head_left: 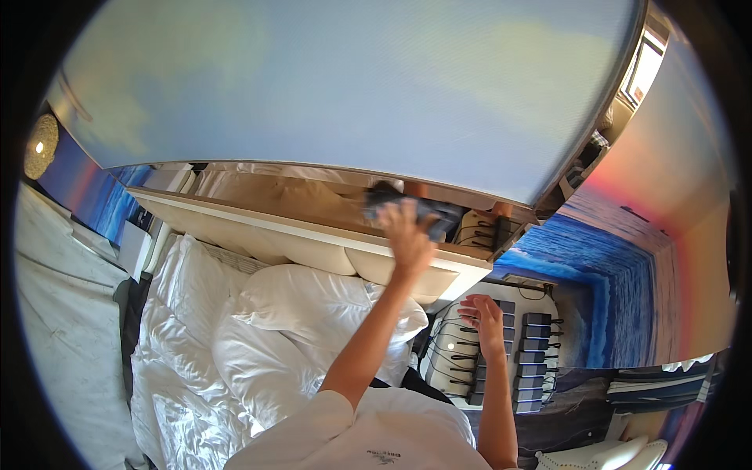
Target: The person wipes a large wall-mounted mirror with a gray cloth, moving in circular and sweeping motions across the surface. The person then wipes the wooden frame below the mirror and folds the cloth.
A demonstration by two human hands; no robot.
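My left hand (409,239) reaches over the headboard, its fingers over a dark grey, cloth-like bundle (445,218). Motion blurs the bundle, so its exact kind is unclear. It is on or just above the wooden ledge (274,205) behind the padded headboard. My right hand (487,317) hovers with loosely bent fingers, nothing visible in it. Below that hand is a white bedside table (450,376), bearing rows of dark, box-shaped devices (534,352) with short black cords.
A large mirror panel (352,86) rises behind the ledge. White pillows (301,301) and a rumpled quilt (180,392) cover the bed at left. An ocean-sunset wall picture (611,266) stands on the right. A white chair (603,458) is at the lower right.
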